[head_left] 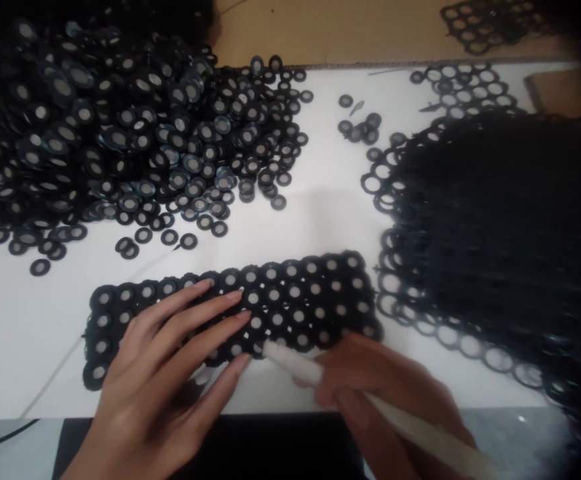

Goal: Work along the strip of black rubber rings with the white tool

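Sheet of black ring-shaped discs [294, 292], 4 rows deep, lying near the front edge of the white bench [328, 217]. My left hand [170, 353] is open, palm down, its fingers spread over the sheet's left half. My right hand [385, 383] is closed around a white pen-shaped tool [295, 363], its tip at the sheet's lower edge, just beside my left thumb [228, 383]; whether it presses there I cannot tell. Behind lies a heap of loose discs [145, 153]; to the right, near the sheet's end, a stack of ring lattices [490, 220]. Likely faults: slanted, hard pressure could make the tip skid into my thumb; light pressure from my left hand could let the sheet swivel; a disc knocked free might drop off the front edge.
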`<state>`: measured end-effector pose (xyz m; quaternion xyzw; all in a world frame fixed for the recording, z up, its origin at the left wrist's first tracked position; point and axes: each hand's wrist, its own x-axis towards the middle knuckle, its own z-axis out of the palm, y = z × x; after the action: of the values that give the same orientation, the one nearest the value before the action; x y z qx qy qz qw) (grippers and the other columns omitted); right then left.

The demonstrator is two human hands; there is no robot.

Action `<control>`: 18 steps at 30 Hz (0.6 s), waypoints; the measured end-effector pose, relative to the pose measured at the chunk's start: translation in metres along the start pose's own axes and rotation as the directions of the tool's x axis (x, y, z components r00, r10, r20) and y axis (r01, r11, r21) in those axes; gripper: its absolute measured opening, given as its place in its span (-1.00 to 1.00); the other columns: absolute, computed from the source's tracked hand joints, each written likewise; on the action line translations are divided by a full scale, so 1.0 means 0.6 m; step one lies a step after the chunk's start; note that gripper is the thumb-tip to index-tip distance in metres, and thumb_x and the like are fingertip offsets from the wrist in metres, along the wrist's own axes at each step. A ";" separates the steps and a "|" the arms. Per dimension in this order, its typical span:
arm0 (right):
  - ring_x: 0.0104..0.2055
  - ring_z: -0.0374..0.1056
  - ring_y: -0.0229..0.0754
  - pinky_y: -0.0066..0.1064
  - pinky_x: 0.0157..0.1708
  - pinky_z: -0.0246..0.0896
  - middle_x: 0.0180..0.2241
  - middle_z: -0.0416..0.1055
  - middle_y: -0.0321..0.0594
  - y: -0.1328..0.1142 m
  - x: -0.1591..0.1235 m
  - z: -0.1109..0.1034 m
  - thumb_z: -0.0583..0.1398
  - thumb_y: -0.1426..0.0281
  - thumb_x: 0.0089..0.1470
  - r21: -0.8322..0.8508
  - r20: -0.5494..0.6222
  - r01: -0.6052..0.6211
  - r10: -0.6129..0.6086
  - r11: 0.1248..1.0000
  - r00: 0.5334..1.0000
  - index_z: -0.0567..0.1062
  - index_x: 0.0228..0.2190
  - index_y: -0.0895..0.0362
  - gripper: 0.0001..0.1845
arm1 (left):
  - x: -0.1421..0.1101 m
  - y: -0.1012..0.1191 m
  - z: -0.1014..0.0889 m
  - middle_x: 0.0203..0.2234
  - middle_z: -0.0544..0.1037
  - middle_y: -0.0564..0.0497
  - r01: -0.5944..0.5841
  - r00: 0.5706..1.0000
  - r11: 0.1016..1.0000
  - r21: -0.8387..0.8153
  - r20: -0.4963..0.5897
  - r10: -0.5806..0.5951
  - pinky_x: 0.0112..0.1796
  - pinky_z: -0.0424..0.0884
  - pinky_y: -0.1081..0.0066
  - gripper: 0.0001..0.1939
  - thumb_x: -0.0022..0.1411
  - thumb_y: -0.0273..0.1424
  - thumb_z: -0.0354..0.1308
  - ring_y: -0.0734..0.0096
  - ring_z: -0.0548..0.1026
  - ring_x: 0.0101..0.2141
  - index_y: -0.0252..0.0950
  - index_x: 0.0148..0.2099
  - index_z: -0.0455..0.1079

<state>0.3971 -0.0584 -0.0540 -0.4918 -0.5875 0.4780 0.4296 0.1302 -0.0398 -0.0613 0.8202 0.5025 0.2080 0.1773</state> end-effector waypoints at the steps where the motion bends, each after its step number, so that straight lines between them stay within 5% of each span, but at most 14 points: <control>1: -0.41 0.55 -0.02 -0.25 -0.49 0.49 -0.40 0.64 -0.24 0.001 -0.001 0.001 0.35 0.41 0.30 0.004 -0.014 0.013 -0.013 1.000 1.000 0.70 -0.21 -0.09 -0.87 | 0.000 0.000 -0.001 0.24 0.58 0.07 0.003 1.000 1.000 0.006 0.005 -0.003 0.33 0.33 -0.04 -0.54 0.44 -0.50 0.31 0.04 0.41 0.34 -0.04 0.31 0.50; 10: -0.36 0.54 -0.14 -0.32 -0.30 0.47 -0.35 0.62 -0.26 -0.006 -0.002 0.000 0.23 0.46 0.35 0.024 0.049 -0.001 0.000 1.000 0.999 0.62 -0.25 0.02 -0.84 | -0.006 -0.002 0.001 0.26 0.57 0.01 -0.039 0.999 0.999 0.003 -0.017 0.039 0.31 0.37 -0.10 -0.51 0.41 -0.52 0.32 -0.02 0.43 0.34 -0.06 0.31 0.49; 14: -0.37 0.50 -0.18 -0.37 -0.33 0.42 -0.38 0.57 -0.28 -0.005 -0.013 0.002 0.18 0.42 0.42 0.024 -0.033 -0.055 0.056 0.998 0.998 0.62 -0.27 0.02 -0.77 | -0.011 0.007 0.002 0.26 0.57 -0.01 -0.108 0.992 0.992 0.059 -0.052 0.111 0.27 0.46 -0.09 -0.48 0.34 -0.60 0.35 -0.04 0.45 0.33 -0.06 0.26 0.54; 18: -0.40 0.47 -0.18 -0.38 -0.35 0.43 -0.43 0.52 -0.29 -0.002 -0.016 0.007 0.16 0.36 0.47 0.105 -0.131 -0.025 0.039 0.994 0.991 0.62 -0.31 0.04 -0.70 | -0.022 0.008 -0.015 0.10 0.68 0.02 -0.247 0.966 0.969 -0.001 -0.081 0.246 0.11 0.60 -0.10 -0.69 0.27 -0.60 0.31 -0.06 0.53 0.23 -0.09 -0.05 0.62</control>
<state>0.3942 -0.0688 -0.0538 -0.5091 -0.5241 0.4805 0.4849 0.1236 -0.0528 -0.0536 0.8663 0.4022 0.2641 0.1342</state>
